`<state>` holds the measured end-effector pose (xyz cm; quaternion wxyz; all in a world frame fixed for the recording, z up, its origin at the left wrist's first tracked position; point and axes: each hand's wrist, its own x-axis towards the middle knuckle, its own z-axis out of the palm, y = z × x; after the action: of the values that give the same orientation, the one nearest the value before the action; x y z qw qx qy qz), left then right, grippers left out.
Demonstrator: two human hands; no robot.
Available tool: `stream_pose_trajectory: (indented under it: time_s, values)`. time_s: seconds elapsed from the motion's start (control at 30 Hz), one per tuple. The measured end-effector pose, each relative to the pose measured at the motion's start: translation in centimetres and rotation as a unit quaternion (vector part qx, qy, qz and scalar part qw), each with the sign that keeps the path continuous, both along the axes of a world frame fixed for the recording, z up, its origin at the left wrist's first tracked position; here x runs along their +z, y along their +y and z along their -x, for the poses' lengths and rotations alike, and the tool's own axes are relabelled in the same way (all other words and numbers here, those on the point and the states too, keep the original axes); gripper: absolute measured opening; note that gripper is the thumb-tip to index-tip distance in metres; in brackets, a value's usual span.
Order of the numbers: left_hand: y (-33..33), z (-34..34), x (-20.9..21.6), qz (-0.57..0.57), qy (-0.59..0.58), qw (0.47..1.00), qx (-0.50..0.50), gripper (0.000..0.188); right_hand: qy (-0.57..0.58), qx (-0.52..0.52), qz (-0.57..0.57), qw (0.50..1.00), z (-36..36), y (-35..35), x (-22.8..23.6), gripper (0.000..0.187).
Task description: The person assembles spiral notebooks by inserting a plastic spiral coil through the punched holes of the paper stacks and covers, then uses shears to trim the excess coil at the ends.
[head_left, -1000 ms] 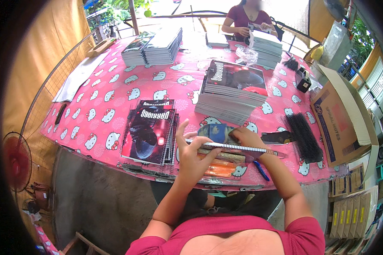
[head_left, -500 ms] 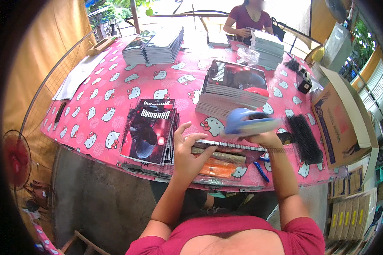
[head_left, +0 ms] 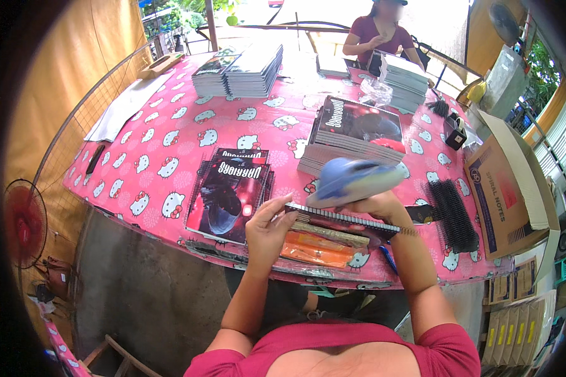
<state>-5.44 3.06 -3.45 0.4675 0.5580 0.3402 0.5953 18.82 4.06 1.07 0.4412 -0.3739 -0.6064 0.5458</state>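
Note:
Near the table's front edge, a dark notebook (head_left: 343, 217) stands on its side with its punched edge up and a black spiral coil (head_left: 410, 232) along that edge, sticking out at the right end. My left hand (head_left: 271, 227) is closed on the notebook's left end, thumb on the near side. In my right hand (head_left: 383, 206) is a blue and white rounded handheld thing (head_left: 357, 181), smeared by motion, just above the coil; its kind cannot be made out. Below the notebook lie an orange wrapped pack (head_left: 314, 250) and a blue pen (head_left: 388, 259).
Finished-looking spiral notebooks (head_left: 226, 201) lie left, with a tall notebook stack (head_left: 352, 141) ahead. Loose black coils (head_left: 453, 217) and an open cardboard box (head_left: 506, 195) are at the right. More stacks (head_left: 255, 72) stand far back, where a co-worker (head_left: 387, 38) sits.
My right hand has shifted the blue and white thing leftward along the notebook's edge. My left hand stays on the notebook's left end. The whole view has shifted slightly. The co-worker's hand has risen.

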Motion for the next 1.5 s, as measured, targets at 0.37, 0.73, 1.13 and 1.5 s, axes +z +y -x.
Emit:
stream_pose_trajectory:
  time_s: [0.37, 0.73, 1.13, 1.5]
  values:
    - [0.3, 1.0, 0.3, 0.023, -0.011, 0.999, -0.032, 0.031, -0.461, -0.16, -0.051, 0.871, 0.0, -0.1, -1.3, 0.039]
    - [-3.2, 1.3, 12.1, -0.289, -0.007, 0.941, 0.177, 0.013, -0.546, -0.298, -0.027, 0.783, -5.8, -14.3, -6.8, 0.07]
    - [-6.1, -3.0, 2.9, -0.231, 0.164, 0.959, -0.011, 0.029, -0.617, -0.277, 0.095, 0.73, -4.4, -17.8, -6.2, 0.057]
    - [-5.8, -3.2, 2.4, -0.301, 0.169, 0.938, -0.001, 0.027, -0.379, -0.251, -0.192, 0.87, 3.2, -17.3, 1.5, 0.041]
